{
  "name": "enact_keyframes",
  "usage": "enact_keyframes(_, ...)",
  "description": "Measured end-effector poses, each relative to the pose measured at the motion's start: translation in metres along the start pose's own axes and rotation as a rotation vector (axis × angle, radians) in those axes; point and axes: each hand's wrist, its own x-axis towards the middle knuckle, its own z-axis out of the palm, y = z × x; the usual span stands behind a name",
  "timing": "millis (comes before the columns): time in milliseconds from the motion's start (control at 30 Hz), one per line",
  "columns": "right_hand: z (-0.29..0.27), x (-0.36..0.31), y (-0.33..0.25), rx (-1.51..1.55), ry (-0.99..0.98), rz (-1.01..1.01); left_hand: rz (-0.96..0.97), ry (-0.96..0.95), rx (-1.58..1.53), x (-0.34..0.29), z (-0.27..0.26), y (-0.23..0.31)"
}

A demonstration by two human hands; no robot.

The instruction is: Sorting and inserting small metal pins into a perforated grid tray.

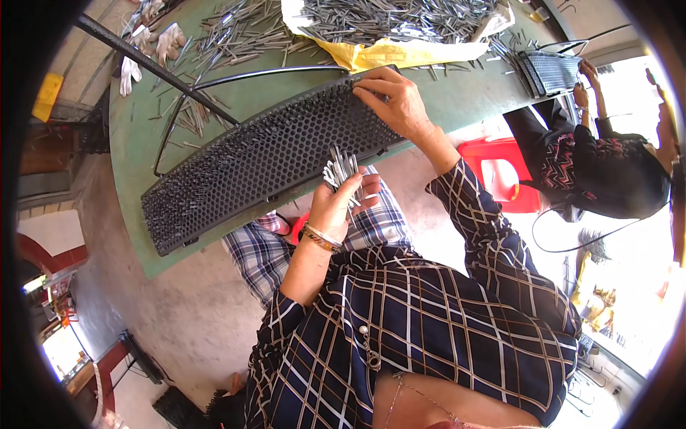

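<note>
A long black perforated panel (279,154) lies at a slant on the green table near its front edge. Thin dark pins stand in its holes, thickest at the left end and along the far edge, while many middle holes show bare. My left hand (341,200), in front of the panel, is closed round a bundle of grey metal pins (341,166) pointing upward. Over the panel's far right corner is my right hand (399,104), its thumb and fingertips pinched together at the surface. Whatever sits between those fingertips is too small to make out.
Loose pins (407,21) are heaped on a yellow-and-white sack (400,53) at the table's (443,96) back. A black rod frame (171,75) rises behind the panel. At right, a person (600,161) handles another panel (554,74) beside a red stool (511,204). White gloves (130,75) hang far left.
</note>
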Motion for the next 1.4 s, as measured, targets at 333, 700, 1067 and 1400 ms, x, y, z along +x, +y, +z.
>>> enact_keyframes(333, 0.002, -0.005, -0.001, -0.102, 0.038, 0.019, 0.001, -0.042, 0.002, 0.000, 0.002, 0.003)
enact_keyframes(700, -0.013, -0.030, -0.050, 0.502, -0.513, 0.449, 0.106, -0.071, -0.059, 0.003, 0.003, 0.006)
enact_keyframes(1067, -0.036, -0.001, -0.019, 0.437, 0.002, 0.486, 0.073, -0.013, -0.008, 0.004, 0.001, -0.001)
enact_keyframes(1400, -0.019, 0.004, 0.020, 0.194, -0.010, 0.299, 0.038, -0.030, -0.002, 0.004, 0.003, -0.005)
